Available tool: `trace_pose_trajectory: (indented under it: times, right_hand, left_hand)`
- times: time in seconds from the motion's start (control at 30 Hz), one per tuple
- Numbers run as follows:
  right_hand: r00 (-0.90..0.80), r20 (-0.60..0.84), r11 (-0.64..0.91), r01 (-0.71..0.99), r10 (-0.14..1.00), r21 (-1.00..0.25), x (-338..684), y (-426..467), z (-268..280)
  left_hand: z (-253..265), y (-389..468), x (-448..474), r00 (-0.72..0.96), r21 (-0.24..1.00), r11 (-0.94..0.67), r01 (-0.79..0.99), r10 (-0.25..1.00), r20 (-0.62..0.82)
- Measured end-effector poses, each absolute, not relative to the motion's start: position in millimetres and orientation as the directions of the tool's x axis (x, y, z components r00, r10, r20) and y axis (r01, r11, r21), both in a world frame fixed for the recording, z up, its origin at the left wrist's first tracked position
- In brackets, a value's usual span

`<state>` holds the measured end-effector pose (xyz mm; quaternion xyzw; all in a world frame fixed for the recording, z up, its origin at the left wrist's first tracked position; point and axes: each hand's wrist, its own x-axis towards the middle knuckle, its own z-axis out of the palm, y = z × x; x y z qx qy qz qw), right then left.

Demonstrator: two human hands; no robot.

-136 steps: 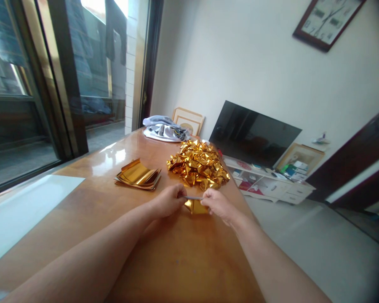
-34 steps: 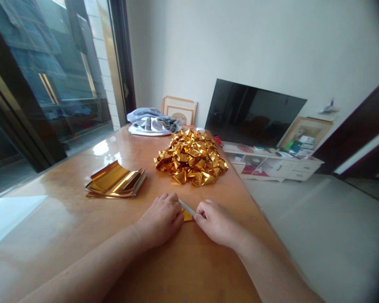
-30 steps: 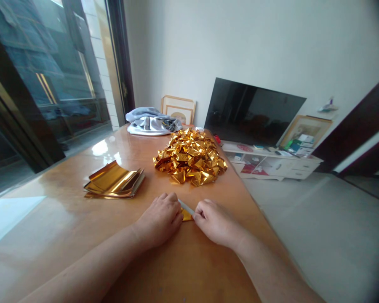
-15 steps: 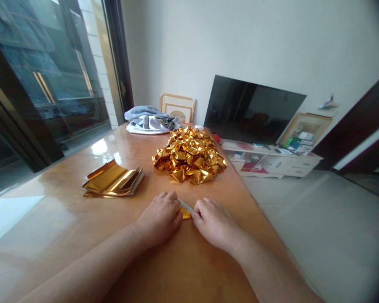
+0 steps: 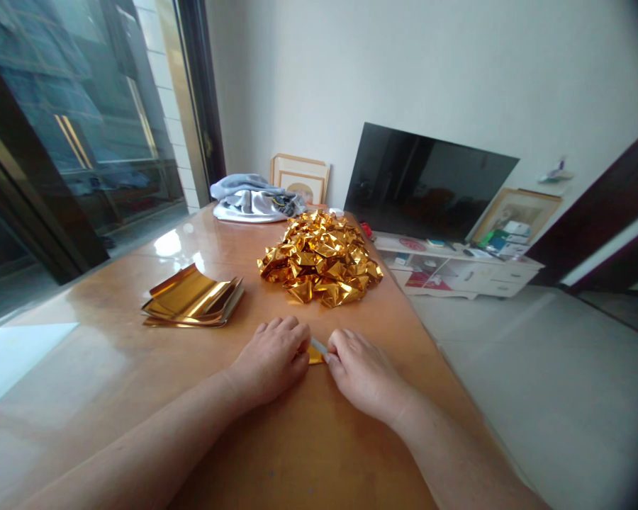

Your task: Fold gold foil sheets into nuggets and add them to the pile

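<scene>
Between my hands, low over the wooden table (image 5: pixel 298 453), is a folded sheet of gold foil paper (image 5: pixel 315 355) with a pale edge turned up. My left hand (image 5: pixel 277 355) has its fingers curled over the sheet's left side. On the right, my right hand (image 5: pixel 362 368) pinches the other side between thumb and bent fingers. Most of the sheet is hidden under both hands. Beyond them rises a heap of folded gold foil pieces (image 5: pixel 324 258). Left of the heap lies a stack of flat gold foil sheets (image 5: pixel 191 297), their edges curling up.
Folded clothes (image 5: pixel 255 198) lie at the table's far end, with picture frames (image 5: pixel 300 177) behind. A television (image 5: pixel 428 184) stands over a white cabinet (image 5: pixel 468 273) to the right. The table's right edge runs close by my right arm. A glass door (image 5: pixel 85 127) is at left.
My left hand has shifted slightly right, toward my right hand, so less of the gold sheet shows between them. My right hand stays nearly in place on the sheet.
</scene>
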<state>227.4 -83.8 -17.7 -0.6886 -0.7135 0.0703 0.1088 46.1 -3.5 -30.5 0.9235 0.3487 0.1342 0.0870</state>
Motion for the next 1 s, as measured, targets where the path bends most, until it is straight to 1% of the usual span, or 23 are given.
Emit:
trace_pose_trajectory:
  times: [0.13,0.27,0.4,0.47,0.53,0.6,0.63,0.7,0.87,1.0]
  right_hand:
    - [-0.029,0.050,0.040,0.969,0.998,-0.243,227,-84,-18]
    - [-0.021,0.059,0.036,0.963,0.998,-0.267,229,-84,-19]
    - [-0.015,0.047,0.028,0.955,0.999,-0.296,234,-83,-20]
    - [-0.004,0.075,0.025,0.957,0.997,-0.288,235,-83,-19]
    - [-0.036,0.127,0.068,0.965,0.991,-0.254,233,-85,-16]
    - [-0.134,0.152,0.163,0.966,0.979,-0.200,229,-90,-12]
    - [-0.187,0.145,0.211,0.963,0.972,-0.170,227,-92,-10]
    - [-0.245,0.121,0.259,0.960,0.962,-0.111,222,-98,-6]
    - [-0.282,0.080,0.281,0.960,0.956,0.017,216,-106,-4]
    - [-0.286,0.053,0.281,0.956,0.957,0.086,212,-108,-4]
  left_hand:
    - [-27,-5,43,0.750,0.315,-0.755,0.574,0.640,0.167]
    - [-27,-2,41,0.760,0.360,-0.749,0.557,0.634,0.144]
    - [-29,1,41,0.754,0.377,-0.737,0.561,0.643,0.133]
    - [-30,1,41,0.751,0.379,-0.733,0.564,0.647,0.134]
    - [-30,1,41,0.749,0.380,-0.733,0.565,0.648,0.136]
    - [-30,0,41,0.747,0.380,-0.731,0.567,0.651,0.137]
    - [-30,0,42,0.746,0.382,-0.729,0.568,0.652,0.136]
    - [-30,1,42,0.743,0.394,-0.721,0.570,0.657,0.126]
    - [-23,5,40,0.759,0.464,-0.689,0.557,0.649,0.053]
    - [-18,10,37,0.777,0.509,-0.665,0.547,0.629,-0.013]
